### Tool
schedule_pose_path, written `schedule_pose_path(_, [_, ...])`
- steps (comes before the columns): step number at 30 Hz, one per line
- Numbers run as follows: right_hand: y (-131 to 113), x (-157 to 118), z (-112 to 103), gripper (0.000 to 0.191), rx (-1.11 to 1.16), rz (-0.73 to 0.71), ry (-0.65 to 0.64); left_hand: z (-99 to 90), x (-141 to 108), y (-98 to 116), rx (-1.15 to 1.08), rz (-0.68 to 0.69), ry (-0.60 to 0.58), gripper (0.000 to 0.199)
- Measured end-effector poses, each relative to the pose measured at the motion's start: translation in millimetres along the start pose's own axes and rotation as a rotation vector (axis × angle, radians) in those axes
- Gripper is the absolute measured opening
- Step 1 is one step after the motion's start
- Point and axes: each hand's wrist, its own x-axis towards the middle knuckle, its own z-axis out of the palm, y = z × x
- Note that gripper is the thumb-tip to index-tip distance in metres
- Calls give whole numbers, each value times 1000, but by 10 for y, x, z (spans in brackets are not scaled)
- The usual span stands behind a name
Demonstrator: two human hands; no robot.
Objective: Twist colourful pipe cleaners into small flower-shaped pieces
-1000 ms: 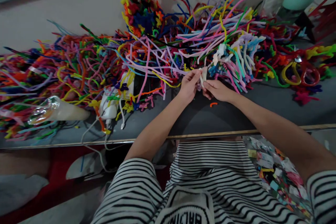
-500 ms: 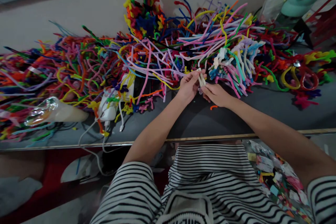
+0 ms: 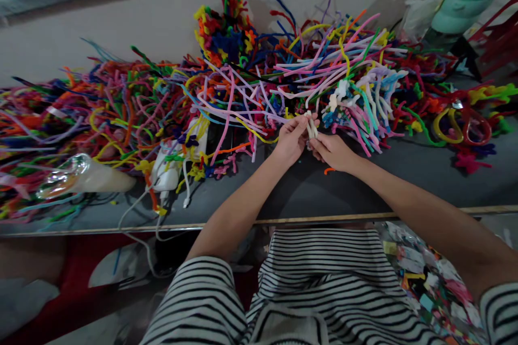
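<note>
Between my two hands is a small bundle of bent white pipe cleaners (image 3: 311, 127), held over the front of the dark table. My left hand (image 3: 292, 141) pinches its upper left side with thumb and fingers. From the lower right, my right hand (image 3: 332, 151) is closed on the same bundle; some of its fingertips are hidden behind it. Just beyond my hands lies a heap of pink, white and teal pipe cleaners (image 3: 360, 113). A short orange piece (image 3: 329, 171) rests on the table below my right hand.
Loose coloured pipe cleaners (image 3: 133, 91) run along the back of the table (image 3: 324, 194). On the left are a plastic cup (image 3: 109, 173) and a white charger (image 3: 167, 170) with cables. Red-and-yellow-handled scissors (image 3: 461, 123) lie at right. Scraps fill a container (image 3: 429, 280) below the edge.
The whole view has shifted slightly, so the table sits a little lower. Both hands keep hold of the white bundle, with my right fingers slightly more curled around its lower end.
</note>
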Motion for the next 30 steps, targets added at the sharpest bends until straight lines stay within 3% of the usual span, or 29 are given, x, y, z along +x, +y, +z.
schedule_pose_path(5, [-12, 15, -57, 47, 316, 79, -90, -48, 20, -9, -26, -51, 16, 14])
schedule_pose_path(11, [-2, 27, -88, 42, 465, 178, -138, -101, 50, 35, 79, 128, -1, 29])
schedule_pose_path(14, [6, 44, -72, 39, 502, 221, -112, -66, 29, 79, 101, 48, -77, 45])
schedule_pose_path(17, [-5, 55, -84, 39, 468, 240, -220, -8, -11, 91, 71, -73, -176, 56])
schedule_pose_path(19, [-14, 59, -104, 40, 454, 266, -305, 25, -35, 85, 7, -118, -183, 51])
schedule_pose_path(23, [-18, 63, -139, 40, 412, 277, -368, 88, -70, 105, -125, -211, -67, 31])
schedule_pose_path(27, [-9, 60, -153, 41, 407, 239, -350, 164, -113, 184, -217, -263, 85, 26])
schedule_pose_path(30, [-6, 60, -155, 41, 443, 260, -340, 185, -137, 221, -218, -249, 64, 32])
